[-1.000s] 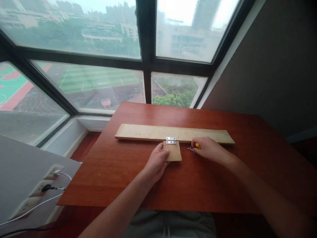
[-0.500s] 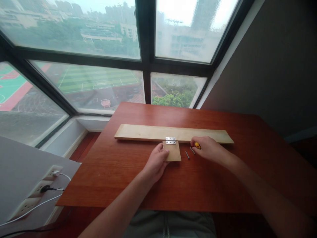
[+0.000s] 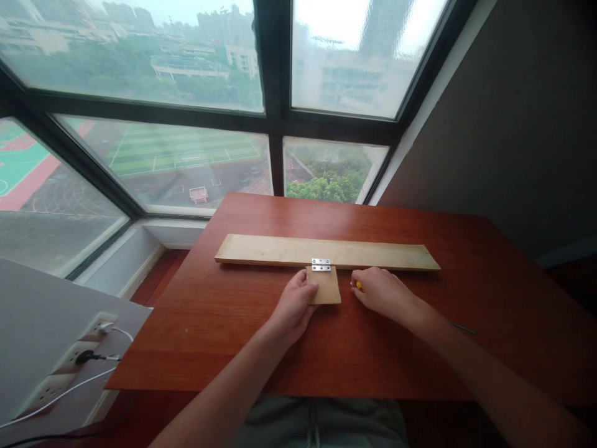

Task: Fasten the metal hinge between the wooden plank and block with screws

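Note:
A long pale wooden plank (image 3: 275, 250) lies across the red-brown table (image 3: 224, 323). A small wooden block (image 3: 329, 291) butts against its near edge, and a silver hinge (image 3: 321, 265) bridges the two. My left hand (image 3: 293, 306) grips the block's left edge, thumb on top. My right hand (image 3: 380, 292) rests on the table just right of the block, fingers curled round a yellow-handled tool (image 3: 358, 285), of which only a bit of yellow shows. A thin dark metal rod (image 3: 462, 327) shows past my right forearm.
Large windows (image 3: 186, 155) stand behind the table's far edge. A dark wall (image 3: 513, 124) runs along the right. A white power strip (image 3: 69, 361) with plugged cables lies on a grey surface at the lower left.
My right hand has slid left and toward me, now covering the spot where two small screws lay half a second ago. The left hand and the block have not moved.

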`<action>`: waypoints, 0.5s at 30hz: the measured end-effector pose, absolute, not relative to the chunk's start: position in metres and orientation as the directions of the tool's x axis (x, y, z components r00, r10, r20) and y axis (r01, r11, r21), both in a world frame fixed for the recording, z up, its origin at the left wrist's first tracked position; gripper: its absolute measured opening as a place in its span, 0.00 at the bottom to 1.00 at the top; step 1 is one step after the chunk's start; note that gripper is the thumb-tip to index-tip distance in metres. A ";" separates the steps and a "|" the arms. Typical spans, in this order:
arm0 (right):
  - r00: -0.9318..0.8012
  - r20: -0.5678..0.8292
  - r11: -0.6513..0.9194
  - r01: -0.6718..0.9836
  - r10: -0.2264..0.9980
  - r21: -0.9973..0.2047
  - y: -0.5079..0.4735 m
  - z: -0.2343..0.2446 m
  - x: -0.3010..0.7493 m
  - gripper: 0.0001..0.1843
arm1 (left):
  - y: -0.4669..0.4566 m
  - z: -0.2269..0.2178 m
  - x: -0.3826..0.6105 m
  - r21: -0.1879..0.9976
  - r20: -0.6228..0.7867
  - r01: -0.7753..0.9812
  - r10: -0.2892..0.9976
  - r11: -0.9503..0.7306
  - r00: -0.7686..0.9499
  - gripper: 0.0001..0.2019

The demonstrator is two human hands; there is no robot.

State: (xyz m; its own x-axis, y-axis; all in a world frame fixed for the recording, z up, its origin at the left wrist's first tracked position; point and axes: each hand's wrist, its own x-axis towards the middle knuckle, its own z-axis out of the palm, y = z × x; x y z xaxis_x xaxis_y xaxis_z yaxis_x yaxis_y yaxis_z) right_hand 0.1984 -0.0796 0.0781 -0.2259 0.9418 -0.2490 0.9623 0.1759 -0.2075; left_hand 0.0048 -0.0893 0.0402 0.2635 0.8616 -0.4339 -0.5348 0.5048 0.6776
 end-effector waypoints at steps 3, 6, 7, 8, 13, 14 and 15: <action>-0.234 -0.233 0.182 0.958 0.944 -0.223 -0.077 0.082 0.204 0.03 | -0.089 0.039 0.005 0.675 -0.431 -0.538 0.862 0.505 0.268 0.16; -0.222 -0.158 0.176 0.949 0.962 -0.262 -0.074 0.094 0.211 0.14 | -0.089 0.038 0.005 0.677 -0.430 -0.536 0.862 0.504 0.268 0.15; -0.206 -0.121 0.167 0.947 0.971 -0.274 -0.073 0.101 0.213 0.18 | -0.089 0.038 0.004 0.678 -0.431 -0.534 0.861 0.506 0.270 0.15; -0.191 -0.082 0.162 0.949 0.978 -0.271 -0.072 0.110 0.215 0.20 | -0.089 0.038 0.004 0.678 -0.432 -0.532 0.860 0.508 0.270 0.15; -0.058 0.157 0.096 0.964 0.986 -0.247 -0.072 0.167 0.216 0.21 | -0.089 0.039 0.004 0.680 -0.442 -0.525 0.858 0.511 0.263 0.14; -0.030 0.218 0.087 0.963 0.975 -0.255 -0.072 0.176 0.215 0.20 | -0.088 0.039 0.004 0.681 -0.440 -0.525 0.859 0.510 0.263 0.15; -0.028 0.262 0.103 0.955 0.965 -0.278 -0.072 0.183 0.213 0.19 | -0.089 0.039 0.004 0.683 -0.437 -0.525 0.860 0.508 0.263 0.15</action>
